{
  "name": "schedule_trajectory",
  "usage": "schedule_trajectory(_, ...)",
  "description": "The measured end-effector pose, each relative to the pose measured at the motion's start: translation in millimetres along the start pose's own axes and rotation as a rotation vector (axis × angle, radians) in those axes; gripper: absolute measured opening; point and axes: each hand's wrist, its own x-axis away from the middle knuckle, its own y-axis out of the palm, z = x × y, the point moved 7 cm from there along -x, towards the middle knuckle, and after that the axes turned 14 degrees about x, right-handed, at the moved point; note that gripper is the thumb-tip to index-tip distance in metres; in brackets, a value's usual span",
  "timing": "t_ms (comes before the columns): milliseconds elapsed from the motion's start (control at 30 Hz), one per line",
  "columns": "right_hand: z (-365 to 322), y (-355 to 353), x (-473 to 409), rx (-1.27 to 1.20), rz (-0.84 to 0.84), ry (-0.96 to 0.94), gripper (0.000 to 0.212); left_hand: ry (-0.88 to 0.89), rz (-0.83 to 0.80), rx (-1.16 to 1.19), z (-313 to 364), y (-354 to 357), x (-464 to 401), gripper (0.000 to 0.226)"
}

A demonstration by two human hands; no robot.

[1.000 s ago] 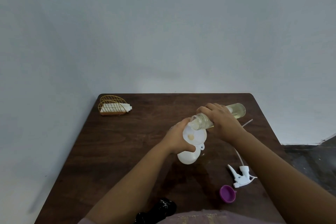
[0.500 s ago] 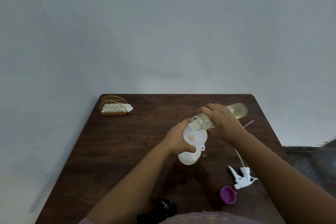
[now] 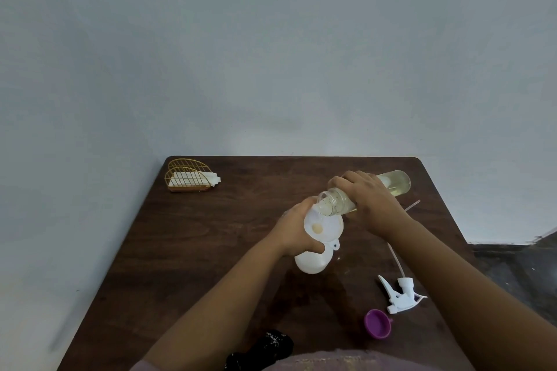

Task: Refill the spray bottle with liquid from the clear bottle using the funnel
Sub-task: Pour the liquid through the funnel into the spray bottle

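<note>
A white spray bottle stands near the middle of the dark wooden table, with a white funnel seated in its neck. My left hand grips the bottle and funnel from the left. My right hand grips the clear bottle, which lies tipped almost level with its open mouth over the funnel's rim. Pale yellow liquid sits in the clear bottle and pools at the funnel's centre.
A white trigger spray head with its long tube lies at the right. A purple cap sits in front of it. A gold wire holder with white paper stands at the back left. A black object is at the near edge.
None beyond a slight shift of the view; both hands hold the same pouring pose.
</note>
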Motion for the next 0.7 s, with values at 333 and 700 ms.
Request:
schedule_trajectory(333, 0.8, -3.1, 0.2, -0.011, 0.015, 0.006, 0.038, 0.012, -0.002, -0.003, 4.0, -1.6, 1.7, 0.092)
schedule_trajectory(700, 0.5, -2.6, 0.4, -0.004, 0.016, 0.010, 0.038, -0.004, -0.008, -0.011, 2.1, -0.1, 0.8, 0.093)
